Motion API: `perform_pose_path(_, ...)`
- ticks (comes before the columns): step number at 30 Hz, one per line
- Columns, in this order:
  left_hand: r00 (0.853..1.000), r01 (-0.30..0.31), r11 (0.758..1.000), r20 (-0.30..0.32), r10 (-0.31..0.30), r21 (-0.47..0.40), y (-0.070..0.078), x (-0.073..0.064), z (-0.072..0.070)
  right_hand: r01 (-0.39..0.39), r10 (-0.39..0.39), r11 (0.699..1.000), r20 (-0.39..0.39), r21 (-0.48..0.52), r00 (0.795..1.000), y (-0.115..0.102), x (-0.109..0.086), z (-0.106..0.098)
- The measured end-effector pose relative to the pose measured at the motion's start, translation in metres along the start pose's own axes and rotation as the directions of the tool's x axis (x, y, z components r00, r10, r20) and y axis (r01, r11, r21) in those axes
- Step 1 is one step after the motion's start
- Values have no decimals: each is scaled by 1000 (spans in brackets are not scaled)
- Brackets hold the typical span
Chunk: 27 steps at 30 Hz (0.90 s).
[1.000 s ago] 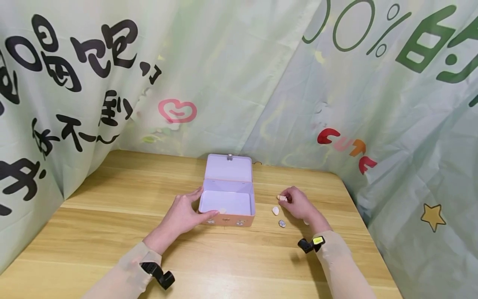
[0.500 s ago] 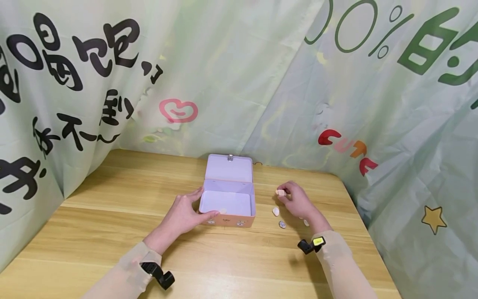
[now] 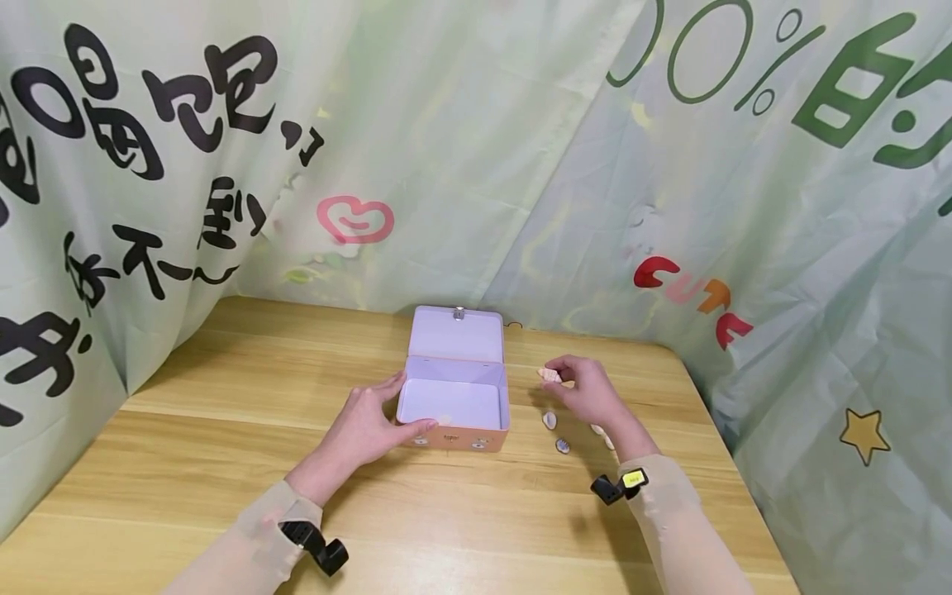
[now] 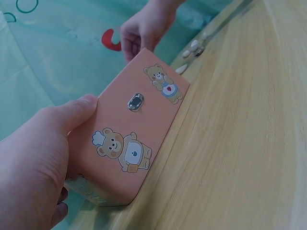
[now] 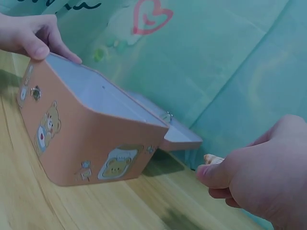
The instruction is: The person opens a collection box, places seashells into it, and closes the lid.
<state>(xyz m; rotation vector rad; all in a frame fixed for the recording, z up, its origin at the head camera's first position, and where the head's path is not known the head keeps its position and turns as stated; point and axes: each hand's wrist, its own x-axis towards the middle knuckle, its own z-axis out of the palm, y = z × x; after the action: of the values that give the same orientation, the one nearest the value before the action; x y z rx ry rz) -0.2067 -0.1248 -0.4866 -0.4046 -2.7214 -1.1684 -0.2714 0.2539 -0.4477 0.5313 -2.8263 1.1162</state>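
Loose shells (image 3: 549, 421) lie toward the right edge of the table (image 3: 446, 529) as a left hand (image 3: 362, 426) clamps thumb and fingers on a box (image 3: 464, 438) by the middle of the far edge. Beyond, a right hand (image 3: 591, 397) pinches another shell (image 3: 549, 375) above the right half; a slack pinch could drop it, a heavy left thumb tip the box.

Cameras: one head-worn, two wrist-worn

From the head, we look forward and down, farthest off: table (image 3: 461, 529) in the lower half, curtain (image 3: 461, 149) above. Left wrist: we're close, tilted, facing the front of the box (image 4: 129, 127), left hand (image 4: 41, 160) lower left. Right wrist: close, tilted, facing a box corner, right hand (image 5: 268, 167) lower right. All three share box and both hands.
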Motion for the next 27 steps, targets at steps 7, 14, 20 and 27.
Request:
perform_pose_path(7,1000,1,1000,9,-1,-4,0,1,0,45,-45,999,-28,-4,999,-8,3,-1)
perform_pose_path(14,1000,3,1000,10,-3,10,0,1,0,92,-91,995,-21,44,996,-21,7,-2)
perform_pose_path(20,1000,6,1000,8,-6,8,0,0,-1,106,-105,991,-19,80,994,-29,10,0)
perform_pose_path(27,1000,-2,1000,1,2,3,1,0,-1,144,-145,982,-3,122,989,-42,12,6)
